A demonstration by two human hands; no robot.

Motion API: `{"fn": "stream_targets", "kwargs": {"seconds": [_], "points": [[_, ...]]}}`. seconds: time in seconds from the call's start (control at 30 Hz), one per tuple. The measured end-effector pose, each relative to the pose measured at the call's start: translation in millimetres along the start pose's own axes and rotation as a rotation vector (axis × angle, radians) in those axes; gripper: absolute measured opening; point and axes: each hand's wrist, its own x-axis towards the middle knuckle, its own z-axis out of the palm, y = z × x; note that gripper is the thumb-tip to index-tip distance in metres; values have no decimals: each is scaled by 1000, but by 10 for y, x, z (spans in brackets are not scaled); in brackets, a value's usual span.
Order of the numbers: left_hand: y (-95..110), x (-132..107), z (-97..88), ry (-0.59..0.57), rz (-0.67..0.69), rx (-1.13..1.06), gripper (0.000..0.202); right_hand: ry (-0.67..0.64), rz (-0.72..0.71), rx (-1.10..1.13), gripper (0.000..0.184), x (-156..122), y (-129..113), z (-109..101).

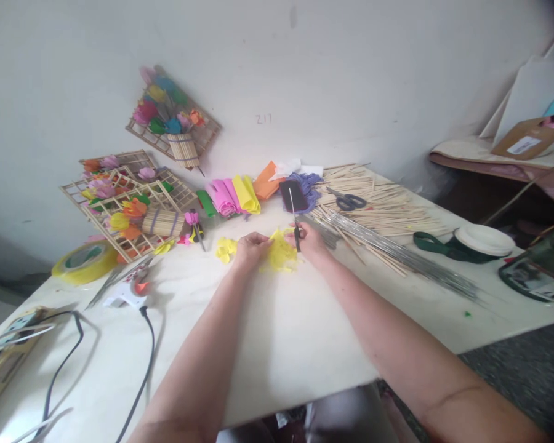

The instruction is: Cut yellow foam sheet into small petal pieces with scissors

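My left hand (253, 249) is closed, its thumb and fingers pinching a bit of yellow crepe paper. My right hand (310, 241) is wrapped round black-handled scissors (297, 237), whose thin metal blade points up and away from me. Between and below the two hands lie loose yellow crepe paper pieces (281, 257), somewhat blurred. Just left of my left hand sit several cut yellow petals (225, 250) on the white table (277, 344). Fingers hide part of the scissors and of the held paper.
Behind my hands lie folded pink paper (224, 197), yellow paper (246, 194), a dark phone (292, 197) and purple string (310, 189). Wooden sticks (388, 215), metal wires (406, 264) and another pair of scissors (347, 201) spread rightward. A glue gun (128, 292), tape roll (85, 261) and stick-and-paper flower pieces (164, 221) stand left.
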Motion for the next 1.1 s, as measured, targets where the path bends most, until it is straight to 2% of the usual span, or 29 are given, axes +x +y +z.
{"fn": "stream_targets", "kwargs": {"seconds": [0.1, 0.2, 0.33, 0.53, 0.63, 0.73, 0.87, 0.97, 1.1], "points": [[2, -16, 16, -36, -7, -59, 31, 16, 75, 94, 53, -2, -22, 26], [36, -40, 28, -42, -24, -62, 32, 35, 79, 84, 52, -8, -50, 42], [91, -78, 28, -53, -25, -54, 34, 37, 36, 30, 49, -7, -71, 55], [142, -110, 4, -146, 37, -240, 52, 2, -93, -133, 39, 24, -49, 39], [144, -105, 6, -112, 60, -146, 53, -16, -169, -271, 37, 35, -39, 38], [142, -98, 11, -69, 108, 53, 35, -29, -206, -333, 37, 40, -36, 50], [101, -59, -5, 84, 167, 222, 21, -17, -200, -306, 40, 57, -52, 52], [25, -1, -39, 212, 141, 152, 21, 11, -135, -236, 47, 70, -90, 29], [-49, 43, -85, 223, 68, -128, 31, -51, -21, -107, 54, 21, -221, -5]]}}
